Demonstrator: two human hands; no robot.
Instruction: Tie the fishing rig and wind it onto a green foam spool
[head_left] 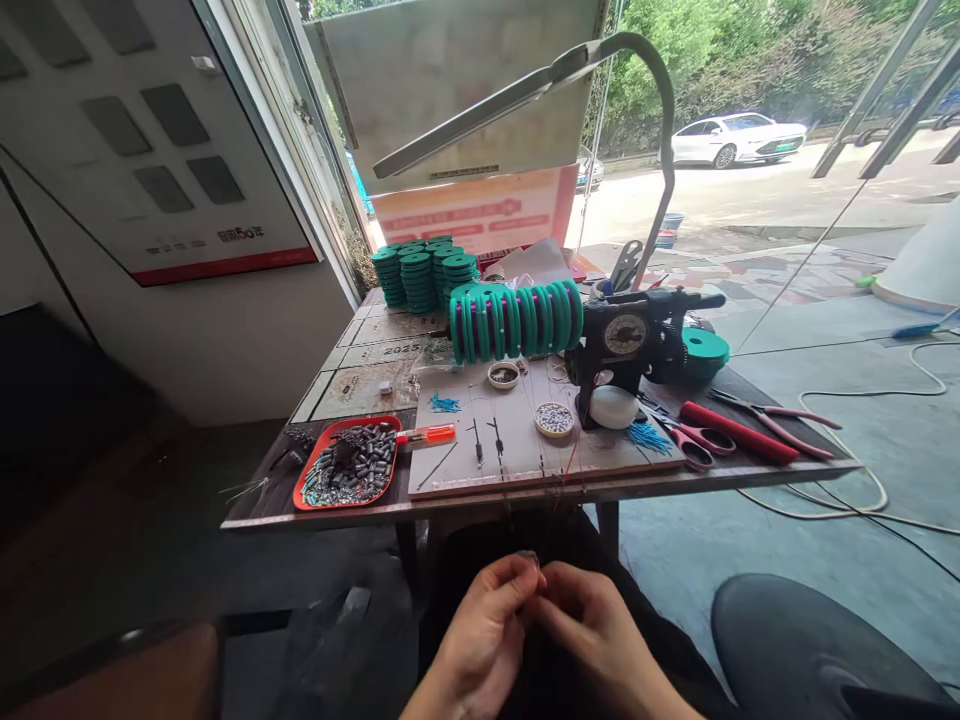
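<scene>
In front of my lap, below the table's near edge, my left hand (pixel 487 615) and my right hand (pixel 589 620) meet with fingertips pinched together. Whatever lies between them is too small to make out. Above them on the table is a pale board (pixel 454 475) with short dark rigs, a dish of small white beads (pixel 553 419) and a dish of dark bits (pixel 503 375). Thin lines run across the board toward its front edge. Behind it, a row of green foam line spools (pixel 517 322) sits on the shaft of a black winding machine (pixel 616 345).
An orange tray (pixel 306 492) of metal sinkers stands left, beside an orange-handled tool (pixel 431 435). Scissors (pixel 697 447), a red tube (pixel 739 433) and pliers (pixel 780 410) lie right. Stacked green spools (pixel 420 280) stand behind. A lamp arm (pixel 667 130) arches above; a black stool (pixel 802 650) is at right.
</scene>
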